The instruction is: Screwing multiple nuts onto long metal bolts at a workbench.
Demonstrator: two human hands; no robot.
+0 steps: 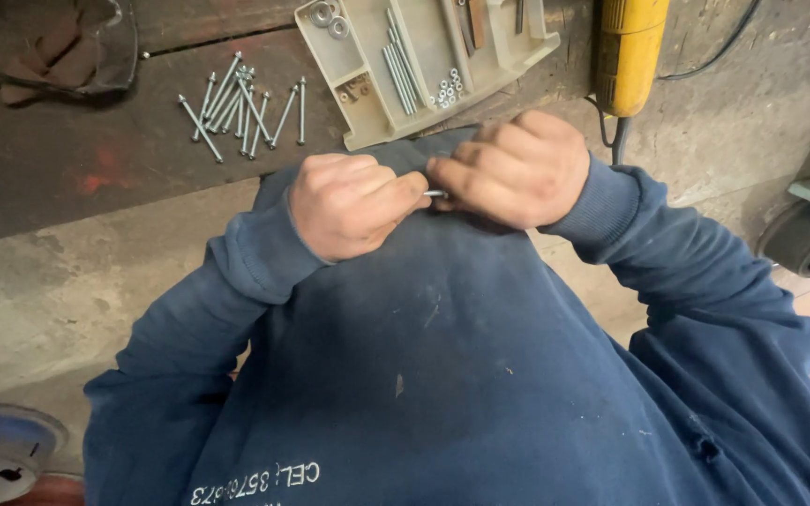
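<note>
A small silvery metal piece [435, 194], mostly hidden, sits between the 2 hands, held in front of the blue sweatshirt [461, 356]. The left hand [353, 204] pinches one end with curled fingers; the right hand [516, 169] closes its fingers on the other end. Beyond, on the bench [67, 159], lie loose long bolts [241, 105], a beige compartment tray [424, 61] and a yellow power tool [628, 52].

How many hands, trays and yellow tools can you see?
Hands: 2, the left hand and the right hand, both pinching a small metal piece
Beige tray: 1
Yellow tool: 1
Total: 4
</note>
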